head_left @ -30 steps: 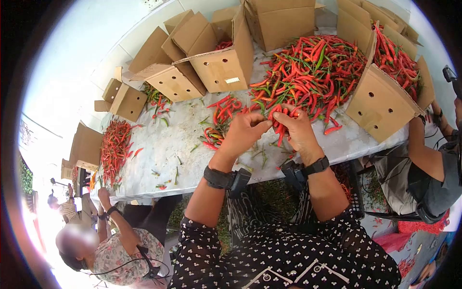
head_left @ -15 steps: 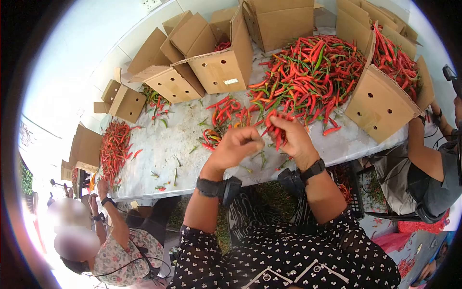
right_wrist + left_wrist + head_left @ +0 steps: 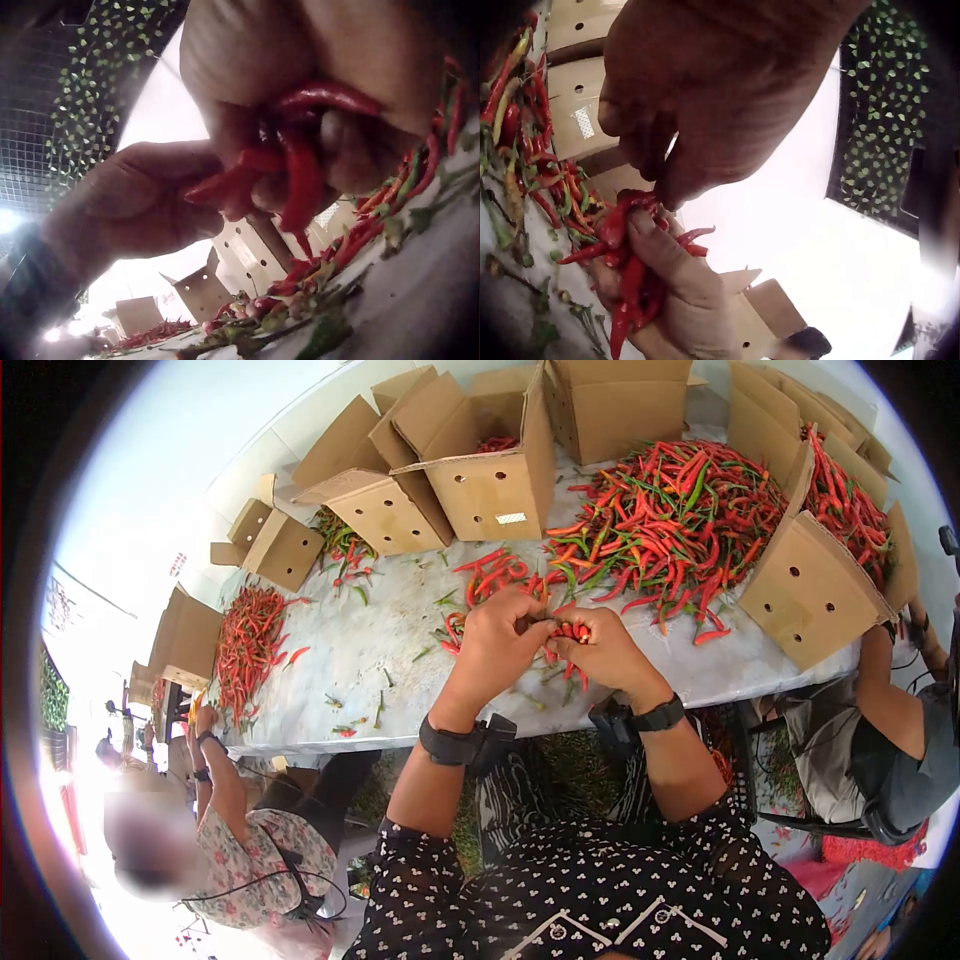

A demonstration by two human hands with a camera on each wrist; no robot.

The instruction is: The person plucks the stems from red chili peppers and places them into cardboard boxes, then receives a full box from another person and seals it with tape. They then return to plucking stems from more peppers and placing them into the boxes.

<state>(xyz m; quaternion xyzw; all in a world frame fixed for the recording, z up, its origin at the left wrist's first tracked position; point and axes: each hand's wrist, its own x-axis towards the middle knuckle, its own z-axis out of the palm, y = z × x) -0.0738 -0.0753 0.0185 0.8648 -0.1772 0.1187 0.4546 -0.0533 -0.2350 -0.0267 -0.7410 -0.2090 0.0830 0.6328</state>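
Observation:
My right hand (image 3: 612, 652) grips a small bunch of red chillies (image 3: 632, 289), whose tips hang out below the fingers in the left wrist view. Its thumb lies across the bunch. The left hand (image 3: 498, 648) is right beside it, fingers curled, thumb and fingertips pinching at the stem end of a chilli at the top of the bunch. In the right wrist view, red chillies (image 3: 304, 176) stick out between the right fingers and the left hand (image 3: 139, 199) reaches in from the side. Behind both hands lies a small scatter of red chillies (image 3: 490, 575) on the table.
A large heap of red and green chillies (image 3: 670, 525) lies at the back right, beside a filled cardboard box (image 3: 815, 595). More open boxes (image 3: 490, 495) line the back. Loose stems (image 3: 380, 708) dot the white table (image 3: 330, 660). Another person (image 3: 265, 860) works at the left.
The left hand drew back from the bunch half a second ago, then returned to it. The right hand keeps its grip. The head view has shifted slightly, moving the table contents rightward.

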